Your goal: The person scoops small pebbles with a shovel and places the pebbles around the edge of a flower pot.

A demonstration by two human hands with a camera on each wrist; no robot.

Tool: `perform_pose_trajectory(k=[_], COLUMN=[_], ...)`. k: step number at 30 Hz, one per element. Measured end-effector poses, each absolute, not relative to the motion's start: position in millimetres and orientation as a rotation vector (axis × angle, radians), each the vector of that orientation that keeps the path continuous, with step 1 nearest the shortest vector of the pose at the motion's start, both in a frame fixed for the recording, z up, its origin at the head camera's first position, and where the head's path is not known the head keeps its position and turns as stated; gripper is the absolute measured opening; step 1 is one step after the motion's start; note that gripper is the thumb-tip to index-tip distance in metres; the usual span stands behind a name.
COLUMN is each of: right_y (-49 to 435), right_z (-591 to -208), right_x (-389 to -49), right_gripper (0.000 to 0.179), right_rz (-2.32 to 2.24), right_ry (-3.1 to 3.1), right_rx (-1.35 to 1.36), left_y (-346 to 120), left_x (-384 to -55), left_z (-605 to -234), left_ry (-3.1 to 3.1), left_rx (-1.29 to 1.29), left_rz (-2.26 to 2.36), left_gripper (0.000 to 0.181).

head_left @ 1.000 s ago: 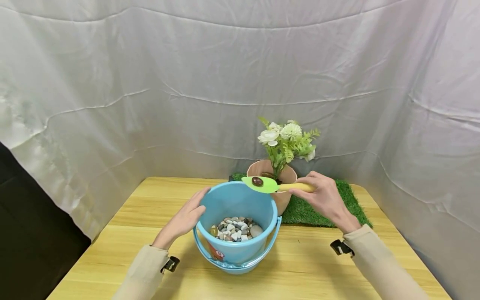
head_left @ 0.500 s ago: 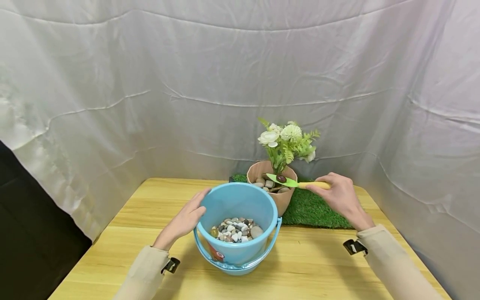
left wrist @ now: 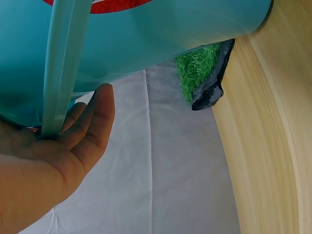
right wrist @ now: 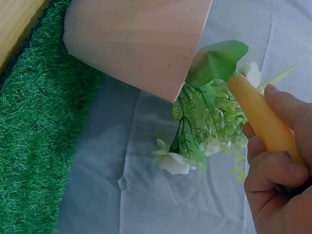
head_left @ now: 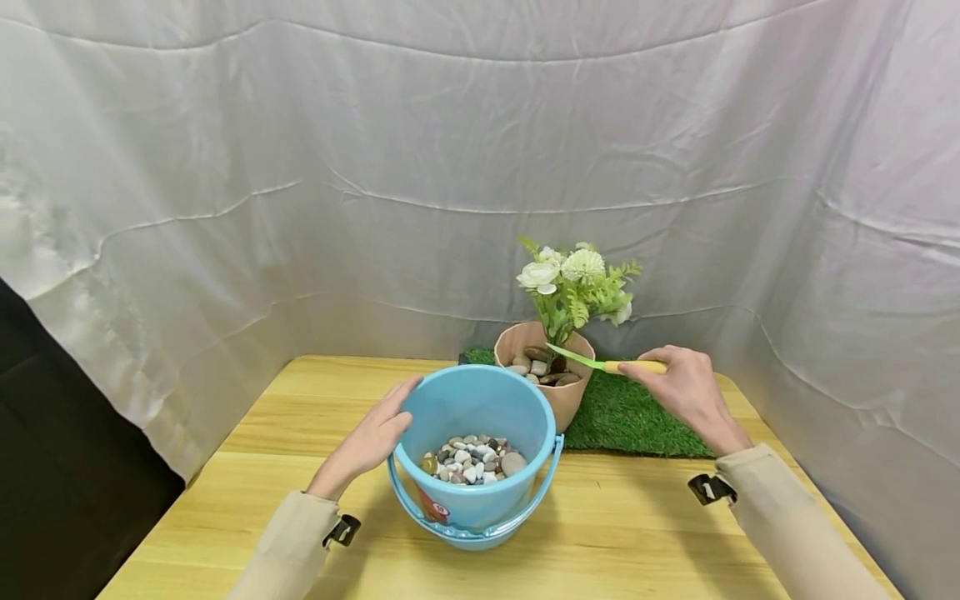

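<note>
My right hand (head_left: 686,390) grips the yellow handle of a small garden trowel (head_left: 636,367). Its green blade (right wrist: 218,63) is turned edge-on over the mouth of a pink flowerpot (head_left: 562,404), and no stone shows on it. Inside the pot, stones (head_left: 537,367) lie around the stems of white artificial flowers (head_left: 582,265). My left hand (head_left: 367,437) rests against the left side of a blue bucket (head_left: 474,500), its fingers lying along the outside near the rim. Pebbles (head_left: 471,460) of mixed colours cover the bucket's bottom.
A green artificial-grass mat (head_left: 637,421) lies under the pot at the back right of the wooden table (head_left: 615,517). The bucket's handle (head_left: 480,531) hangs down at the front. Grey cloth (head_left: 420,167) surrounds the table behind and at the sides.
My right hand has carried the trowel rightward from above the bucket to the pot and tipped it. The dark brown stone has left the blade. My left hand and the bucket stayed put.
</note>
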State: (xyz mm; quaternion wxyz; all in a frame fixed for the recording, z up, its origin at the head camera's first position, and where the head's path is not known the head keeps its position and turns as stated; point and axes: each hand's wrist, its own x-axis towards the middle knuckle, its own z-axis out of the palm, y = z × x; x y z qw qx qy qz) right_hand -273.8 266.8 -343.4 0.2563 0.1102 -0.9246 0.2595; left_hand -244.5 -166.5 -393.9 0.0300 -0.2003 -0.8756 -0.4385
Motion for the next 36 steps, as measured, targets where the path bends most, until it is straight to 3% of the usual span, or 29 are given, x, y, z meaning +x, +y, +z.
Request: perform_pose_trajectory(k=[16, 36], right_y=[262.7, 240.4], right_z=[-354.5, -370.2], right_x=[-269.1, -259.7], right_gripper=[0.039, 0.017], right_rz=[0.781, 0.932], right_ry=[-2.457, -2.339], right_rx=[0.313, 0.514], left_y=[-165.8, -168.7], left_x=[-245.2, -242.7], left_z=[-393.9, -391.0], left_ry=[-2.69, -2.672], left_rx=[-0.615, -0.659], left_rz=[-1.382, -1.461], left_gripper=[0.066, 0.066])
